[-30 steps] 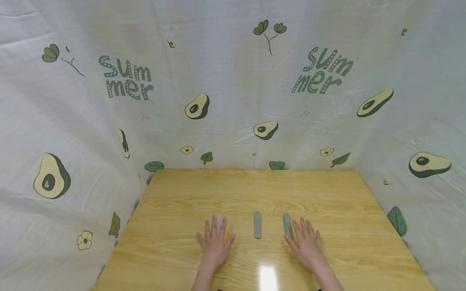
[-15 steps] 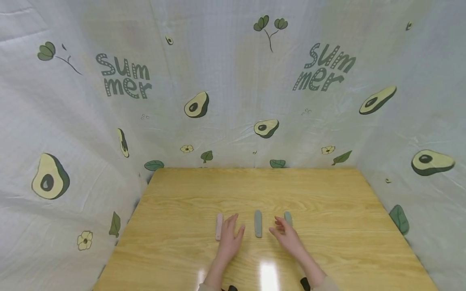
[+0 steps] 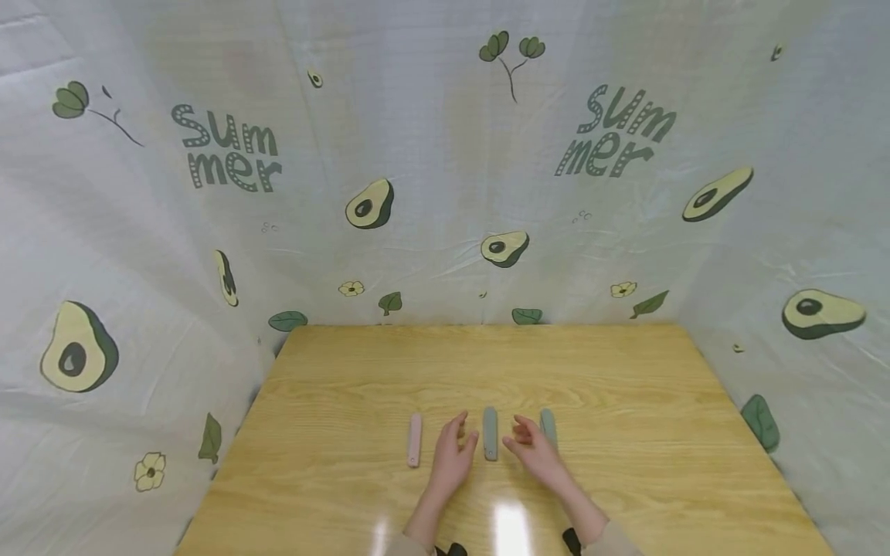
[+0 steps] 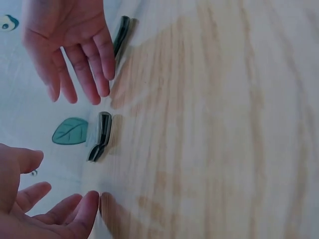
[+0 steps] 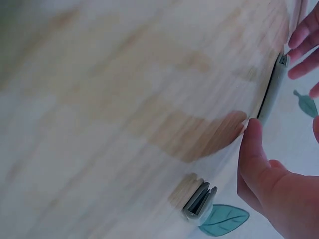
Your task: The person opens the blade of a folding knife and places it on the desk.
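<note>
Three slim folded pieces, each with a rounded end, lie in a row on the wooden table: a pink one on the left, a grey-green one in the middle and another grey-green one on the right. A slot shows along the right piece in the right wrist view, much like a folded pocket knife; the exact kind I cannot tell. My left hand hovers between the pink and middle pieces, fingers loosely bent. On the other side, my right hand partly covers the right piece's near end. Both hands hold nothing.
The wooden table reaches back to a pale cloth printed with avocados, leaves and lettering, which hangs behind and at both sides. Glare marks the table's near part. Dark bands show at both wrists, below beige sleeves.
From lying spread on the table near the pink and right pieces, both hands have lifted, bent their fingers and moved inward to either side of the middle piece. The three pieces stay in place.
</note>
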### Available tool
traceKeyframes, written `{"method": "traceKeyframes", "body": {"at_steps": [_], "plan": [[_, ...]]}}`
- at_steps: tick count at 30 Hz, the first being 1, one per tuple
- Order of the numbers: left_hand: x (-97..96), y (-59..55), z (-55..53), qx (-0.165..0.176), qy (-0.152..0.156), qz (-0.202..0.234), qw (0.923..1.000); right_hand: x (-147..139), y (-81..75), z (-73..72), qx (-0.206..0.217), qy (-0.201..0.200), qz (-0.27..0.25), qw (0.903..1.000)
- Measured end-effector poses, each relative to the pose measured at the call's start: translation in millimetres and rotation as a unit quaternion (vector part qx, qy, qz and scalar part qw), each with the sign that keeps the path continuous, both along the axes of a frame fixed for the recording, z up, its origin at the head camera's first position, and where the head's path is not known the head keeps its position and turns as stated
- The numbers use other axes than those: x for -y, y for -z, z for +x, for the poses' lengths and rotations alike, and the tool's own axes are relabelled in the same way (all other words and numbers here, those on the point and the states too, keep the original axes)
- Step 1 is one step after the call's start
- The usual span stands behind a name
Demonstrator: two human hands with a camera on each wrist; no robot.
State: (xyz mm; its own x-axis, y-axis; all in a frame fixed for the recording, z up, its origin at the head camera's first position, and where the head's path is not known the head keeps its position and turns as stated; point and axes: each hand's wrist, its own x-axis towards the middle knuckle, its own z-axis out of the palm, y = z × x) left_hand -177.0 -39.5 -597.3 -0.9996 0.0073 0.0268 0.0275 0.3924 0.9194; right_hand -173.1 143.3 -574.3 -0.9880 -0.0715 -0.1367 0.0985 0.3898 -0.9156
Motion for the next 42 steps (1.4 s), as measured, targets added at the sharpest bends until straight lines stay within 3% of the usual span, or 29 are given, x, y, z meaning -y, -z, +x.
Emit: {"method": "traceKeyframes", "body": {"at_steps": [9,14,17,26,35,42], "plan": [[-3.9,1.4,-8.2,0.013,0.004,0.033,0.9994,9,-0.5,-6.9,0.016,0.0,-0.059,0.9981],[-8.5,-1.2,-10.7,0.033,0.007,0.072,0.9968,13,0.2,-9.9,0.025,0.002,-0.099,0.9948],[-11.6,-2.1,-11.8,0.047,0.01,0.091,0.9947,13,0.2,-10.3,0.036,0.0,-0.106,0.9937],[-17.1,-1.9,-14.6,0.045,0.001,0.099,0.994,14,-3.3,-11.4,0.054,-0.005,-0.127,0.9904],[-18.5,-2.5,-16.3,0.056,-0.016,0.108,0.9925,18,-2.8,-12.2,0.051,0.014,-0.13,0.99],[-15.8,-1.3,-18.5,0.062,-0.006,0.14,0.9882,19,-2.7,-15.1,0.048,0.026,-0.118,0.9915]]}}
